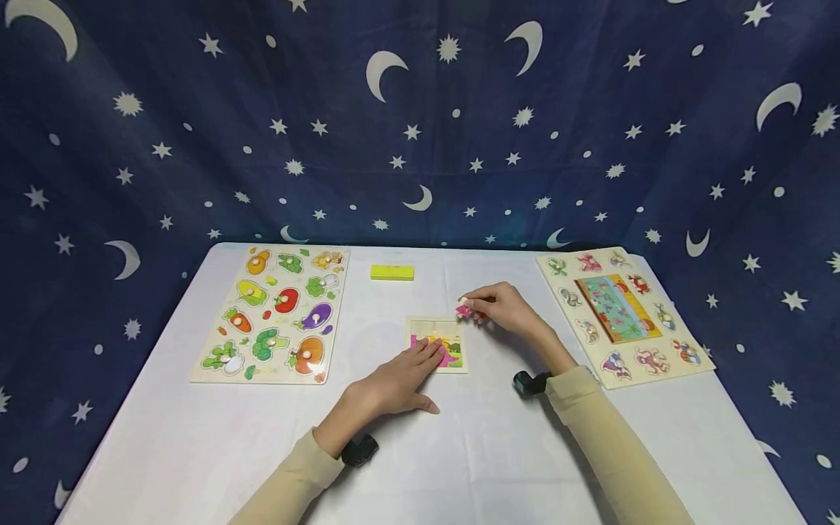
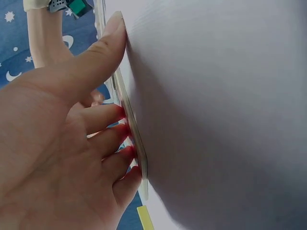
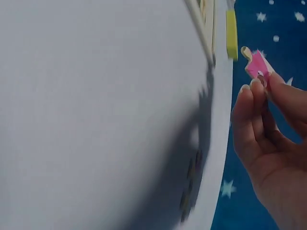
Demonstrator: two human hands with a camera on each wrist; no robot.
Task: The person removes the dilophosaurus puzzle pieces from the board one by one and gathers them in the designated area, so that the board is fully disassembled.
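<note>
Pink puzzle piece point(image 3: 257, 66) in hand beside a part-filled tray point(image 1: 423, 327).
The right hand's point(image 1: 500, 305) fingers pinch the piece near the tray's far-right corner; the left hand's point(image 1: 402, 380) fingers lie outstretched across the tray on the bench point(image 1: 459, 452). Fitting seems under way; the next move probably calls for matching the piece to the bare far section. No brand or writing is readable.

My left hand point(image 1: 399, 380) is palm down, thumb point(image 2: 98, 60) out wide. My right hand point(image 1: 504, 308) pinches with bent fingers point(image 3: 243, 112).
</note>
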